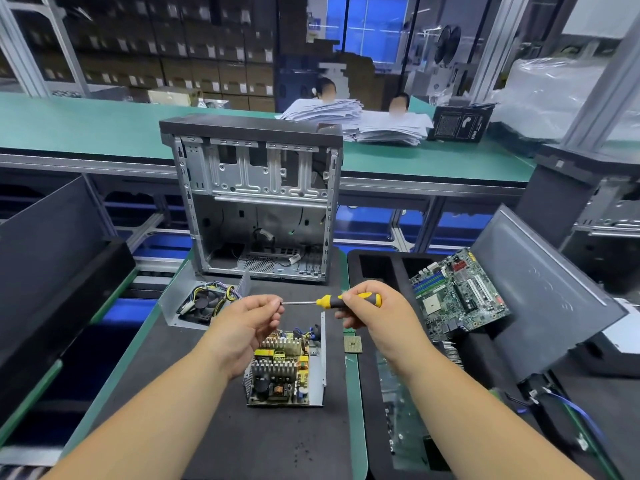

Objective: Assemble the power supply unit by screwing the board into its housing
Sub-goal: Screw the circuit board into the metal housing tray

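Two bare hands meet above the worktop [221, 427], where an open power supply unit waits for its fasteners. The right hand [372, 311] wraps its fingers around the yellow-and-black handle of a screwdriver [337, 301] held level, while the left hand [254, 315] pinches at the tip of the steel shaft, apparently seating a screw there, though the screw itself is too small to make out. The risk from here, on a fair reading, is a dropped fastener: a screw knocked off the tip would likely fall straight into the crowded board [280, 372] below and lodge between its parts. A slip of the bit on the way down could also scrape a component. That board lies in its grey metal housing [320, 372], directly beneath the hands near the middle of the dark mat, and shows silver finned heatsinks, a yellow transformer, dark capacitors and a tangle of coloured wires at its far end. One housing wall stands upright along the board's right side. An empty computer case [256, 199] stands behind, and a green motherboard [457, 292] leans at the right.
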`<state>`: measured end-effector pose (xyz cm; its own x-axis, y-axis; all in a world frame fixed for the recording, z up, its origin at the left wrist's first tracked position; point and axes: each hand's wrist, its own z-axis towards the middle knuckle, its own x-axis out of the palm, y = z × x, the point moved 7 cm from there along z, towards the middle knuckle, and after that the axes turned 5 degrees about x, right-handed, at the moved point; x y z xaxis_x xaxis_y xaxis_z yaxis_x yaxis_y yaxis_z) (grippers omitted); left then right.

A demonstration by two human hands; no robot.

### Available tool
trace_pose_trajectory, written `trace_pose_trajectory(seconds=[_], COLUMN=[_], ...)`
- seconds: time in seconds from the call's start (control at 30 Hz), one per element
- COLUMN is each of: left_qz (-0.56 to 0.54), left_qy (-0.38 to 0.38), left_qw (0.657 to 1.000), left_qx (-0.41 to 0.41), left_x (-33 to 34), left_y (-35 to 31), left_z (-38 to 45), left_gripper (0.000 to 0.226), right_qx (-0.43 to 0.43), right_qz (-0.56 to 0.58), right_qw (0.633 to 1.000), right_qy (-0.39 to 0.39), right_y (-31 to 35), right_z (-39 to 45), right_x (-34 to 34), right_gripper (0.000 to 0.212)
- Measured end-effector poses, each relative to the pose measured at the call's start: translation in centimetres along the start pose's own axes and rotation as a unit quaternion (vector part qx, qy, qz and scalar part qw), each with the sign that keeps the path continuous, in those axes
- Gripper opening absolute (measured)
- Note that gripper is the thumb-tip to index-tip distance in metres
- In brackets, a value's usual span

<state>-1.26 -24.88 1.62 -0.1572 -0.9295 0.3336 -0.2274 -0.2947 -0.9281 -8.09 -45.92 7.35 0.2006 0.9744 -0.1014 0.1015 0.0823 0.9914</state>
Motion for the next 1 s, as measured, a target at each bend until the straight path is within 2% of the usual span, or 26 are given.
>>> trace_pose_trajectory(seconds=[0.1,0.17,0.4,0.47,0.6,0.67,0.73,0.87,1.0], left_qz=[0.081,0.130,0.240,0.364,0.623,0.668,0.680,0.710,0.728], left_qy=[0.014,0.034,0.078,0.082,0.180,0.236,0.262,0.262,0.230], left_qw=[0.994,0.986,0.959,0.915,0.738,0.687,0.669,0.626,0.611], left_qx=[0.071,0.102,0.127,0.151,0.189,0.164,0.149,0.188,0.210], left_x=[-0.1,0.1,0.3,-0.2,-0.1,-0.1,-0.1,-0.1,-0.4], left_y=[-0.8,-1.1,-0.1,0.3,2.7,4.8,6.2,7.1,7.7], left_z=[0.0,0.0,0.2,0.6,1.6,2.1,2.6,3.2,3.5], left_gripper=[0.009,0.010,0.021,0.027,0.049,0.060,0.067,0.080,0.079], right_qx=[0.003,0.006,0.022,0.028,0.021,0.016,0.012,0.012,0.011], right_qz=[-0.004,-0.002,-0.003,-0.027,-0.131,-0.196,-0.270,-0.381,-0.455], right_qw=[1.000,1.000,0.999,0.998,0.990,0.980,0.962,0.924,0.890], right_qy=[-0.014,-0.022,-0.046,-0.047,-0.045,-0.036,-0.024,-0.010,0.031], right_y=[-0.2,-0.3,-1.1,-1.3,-1.4,-1.2,-1.3,-1.9,-3.0], right_z=[-0.1,-0.1,0.0,-0.1,-0.5,-0.6,-0.6,-0.4,-0.1], right_x=[-0.2,-0.3,-0.8,-0.9,-1.1,-0.8,-0.2,1.4,3.0], right_gripper=[0.019,0.019,0.016,0.013,0.010,0.010,0.007,0.005,0.011])
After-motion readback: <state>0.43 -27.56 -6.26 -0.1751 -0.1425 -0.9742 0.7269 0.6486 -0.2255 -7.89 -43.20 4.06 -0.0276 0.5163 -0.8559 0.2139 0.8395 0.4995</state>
